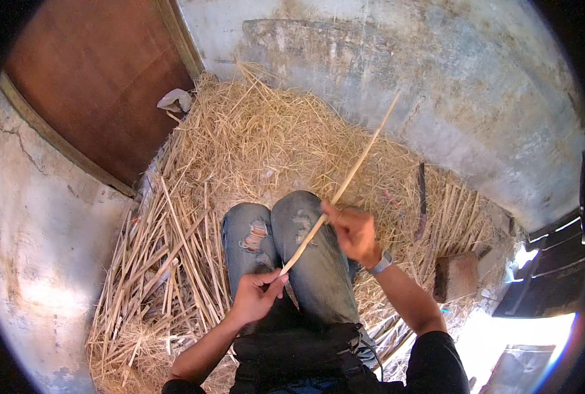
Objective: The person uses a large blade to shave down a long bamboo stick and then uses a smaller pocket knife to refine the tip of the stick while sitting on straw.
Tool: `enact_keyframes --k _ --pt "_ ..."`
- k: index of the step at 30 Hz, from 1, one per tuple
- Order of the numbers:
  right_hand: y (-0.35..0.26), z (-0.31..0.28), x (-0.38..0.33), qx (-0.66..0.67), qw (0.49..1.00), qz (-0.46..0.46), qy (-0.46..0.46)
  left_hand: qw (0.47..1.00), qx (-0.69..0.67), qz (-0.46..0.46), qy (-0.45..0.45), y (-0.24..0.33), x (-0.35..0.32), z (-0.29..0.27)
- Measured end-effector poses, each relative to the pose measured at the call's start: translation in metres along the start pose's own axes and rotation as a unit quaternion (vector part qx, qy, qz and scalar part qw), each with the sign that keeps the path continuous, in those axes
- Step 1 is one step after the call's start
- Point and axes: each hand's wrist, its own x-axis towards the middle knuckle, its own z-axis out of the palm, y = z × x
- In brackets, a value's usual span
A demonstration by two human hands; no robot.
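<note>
I sit on straw with my knees in torn blue jeans [305,256] drawn up in front of me. A long thin pale stick [365,154] slants from my lap up toward the back right wall. My left hand [256,295] grips its near end above my lap. My right hand [351,230], with a watch on the wrist, pinches the stick a little farther along, over my right knee.
A heap of loose straw [266,138] fills the floor ahead. Several split cane strips [161,262] lie at my left. A dark blade-like tool [422,197] lies on the straw at right, near a brick [456,276]. A wooden door [95,79] and plaster walls [437,79] close in.
</note>
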Motion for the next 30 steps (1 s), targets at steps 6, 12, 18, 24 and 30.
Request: enact_keyframes --k 6,12,18,24,30 --pt "-0.022 -0.004 -0.001 0.081 0.994 0.008 -0.078 0.999 -0.04 -0.006 -0.023 -0.002 0.001 -0.004" --pt "0.015 -0.033 0.034 -0.089 0.994 0.052 0.039 0.997 -0.067 -0.037 -0.025 -0.009 0.002 -0.007" --pt "0.036 -0.021 0.026 -0.062 0.996 -0.022 0.054 0.999 -0.042 0.009 -0.003 0.005 0.014 0.013" --pt "-0.052 0.001 -0.004 -0.03 0.992 0.004 -0.121 0.995 -0.099 -0.015 -0.012 0.0 0.025 0.017" --pt "0.012 -0.011 0.013 -0.005 0.997 0.026 0.073 0.993 -0.115 -0.023 -0.011 0.003 0.026 0.015"
